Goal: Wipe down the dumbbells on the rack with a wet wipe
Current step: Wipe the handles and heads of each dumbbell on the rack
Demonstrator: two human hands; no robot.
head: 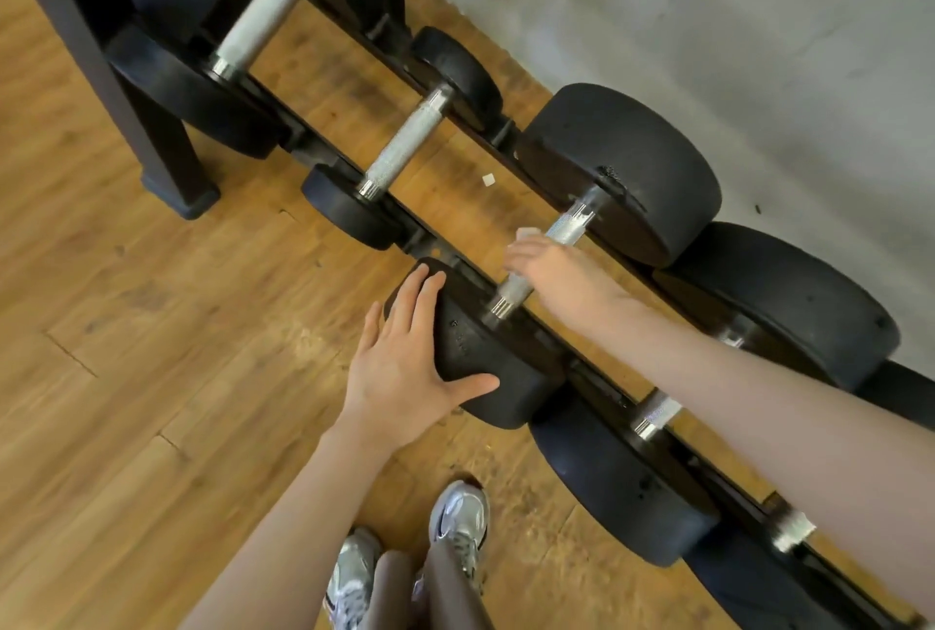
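Fingers of the right hand [551, 270] are curling over a dumbbell's [566, 249] metal handle, pressing a pale wet wipe [528, 234] against it — only a corner of the wipe is showing past the fingertips. The left hand [405, 376] is lying flat, fingers straight and slightly apart, thumb spread, bracing that dumbbell's near black head. The dumbbell is sitting on a low black rack [440, 244] among other dumbbells — beside a grey wall [708, 22], above a wooden floor [126, 351]. Silver sneakers [458, 523] are showing below.
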